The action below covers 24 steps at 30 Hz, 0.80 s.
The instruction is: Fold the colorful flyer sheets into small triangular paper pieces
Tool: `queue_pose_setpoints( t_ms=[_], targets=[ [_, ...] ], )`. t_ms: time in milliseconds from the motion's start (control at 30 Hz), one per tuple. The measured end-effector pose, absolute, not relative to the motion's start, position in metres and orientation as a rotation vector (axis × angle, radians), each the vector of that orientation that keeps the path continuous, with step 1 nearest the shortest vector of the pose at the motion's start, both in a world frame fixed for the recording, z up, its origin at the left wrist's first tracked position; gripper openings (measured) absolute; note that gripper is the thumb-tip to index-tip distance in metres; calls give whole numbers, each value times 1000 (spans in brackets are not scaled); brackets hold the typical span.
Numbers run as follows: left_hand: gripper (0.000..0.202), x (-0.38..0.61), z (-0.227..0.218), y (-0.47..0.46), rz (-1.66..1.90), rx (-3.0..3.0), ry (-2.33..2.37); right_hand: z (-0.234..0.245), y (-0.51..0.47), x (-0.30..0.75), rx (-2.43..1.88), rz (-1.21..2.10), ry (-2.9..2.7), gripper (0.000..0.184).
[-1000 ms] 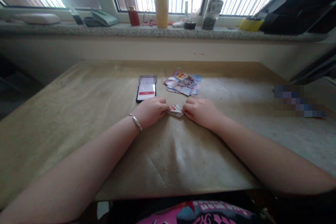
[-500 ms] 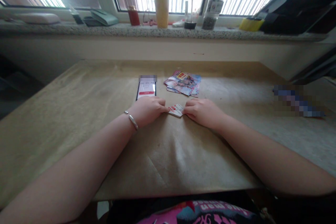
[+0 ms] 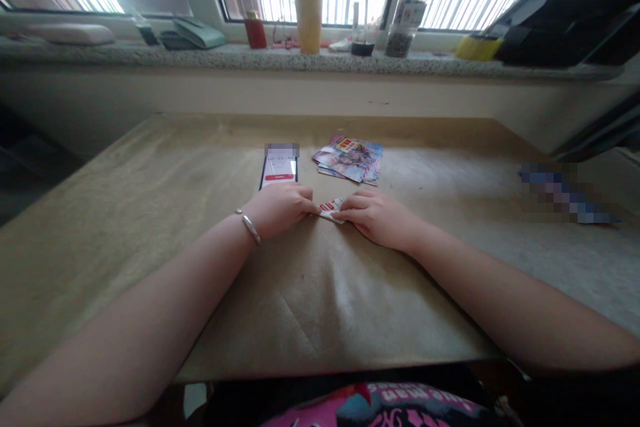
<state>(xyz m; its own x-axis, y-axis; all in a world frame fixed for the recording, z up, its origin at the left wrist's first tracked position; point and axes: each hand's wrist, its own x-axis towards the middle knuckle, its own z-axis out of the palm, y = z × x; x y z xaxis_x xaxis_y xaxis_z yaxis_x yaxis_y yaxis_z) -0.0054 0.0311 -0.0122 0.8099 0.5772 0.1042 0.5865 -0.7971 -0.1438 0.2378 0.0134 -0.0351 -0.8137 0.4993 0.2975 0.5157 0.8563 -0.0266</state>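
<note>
A small folded piece of paper, white with red lettering, lies on the table between my hands. My left hand pinches its left corner with closed fingers; a silver bracelet circles that wrist. On the right side, my right hand has its fingertips pressed over the paper's right part, covering some of it. Just beyond the paper is a loose stack of colourful printed sheets. Behind my left hand lies a phone with a lit screen and a red bar, its lower end partly hidden.
The table has a tan cover with creases near the front. At the far right lies a blurred dark-blue item. Along the stone windowsill stand a red bottle, a tall yellow cylinder and a clear container.
My right hand has shifted left, its fingertips now over the paper's right part instead of at its edge. The paper has turned slightly and shows less. My left hand has barely moved.
</note>
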Motion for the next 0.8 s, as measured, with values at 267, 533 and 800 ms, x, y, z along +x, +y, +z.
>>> queue_pose_setpoints(
  t_ms=[267,533,800],
  targets=[
    [24,-6,-14,32,-82,-2815,-896,-26,13,238,-733,36,-2831,30],
    [23,-6,-13,30,-172,-2877,-911,-17,13,243,-712,128,-2868,31],
    [30,0,-18,28,-188,-2889,-757,-16,13,244,-749,134,-2848,32]
  ],
)
